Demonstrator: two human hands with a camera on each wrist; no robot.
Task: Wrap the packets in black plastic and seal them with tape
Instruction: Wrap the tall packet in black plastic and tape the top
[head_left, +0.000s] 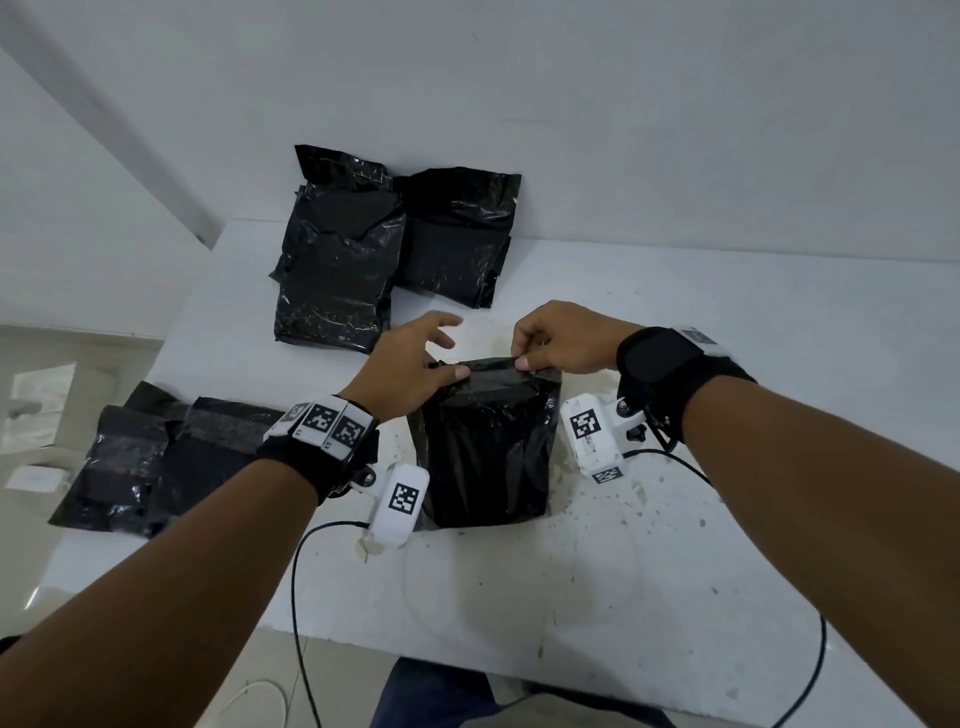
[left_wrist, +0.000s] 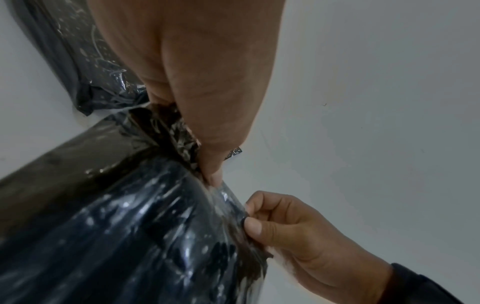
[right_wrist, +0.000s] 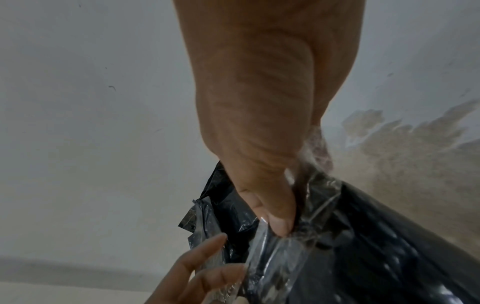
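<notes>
Two hands' grip (head_left: 491, 361), packet (head_left: 483, 447) top, perhaps tape.

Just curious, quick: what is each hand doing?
Left hand: thumb presses the black packet top, fingers spread.
Right hand: pinches the packet's top edge.

1. You face a plain white wall (head_left: 623, 104), evenly lit.
2. In front of you stands a white table (head_left: 727, 571), its top chipped and speckled.
3. To your left, a pale tiled floor (head_left: 31, 545) shows glossy reflections.
</notes>
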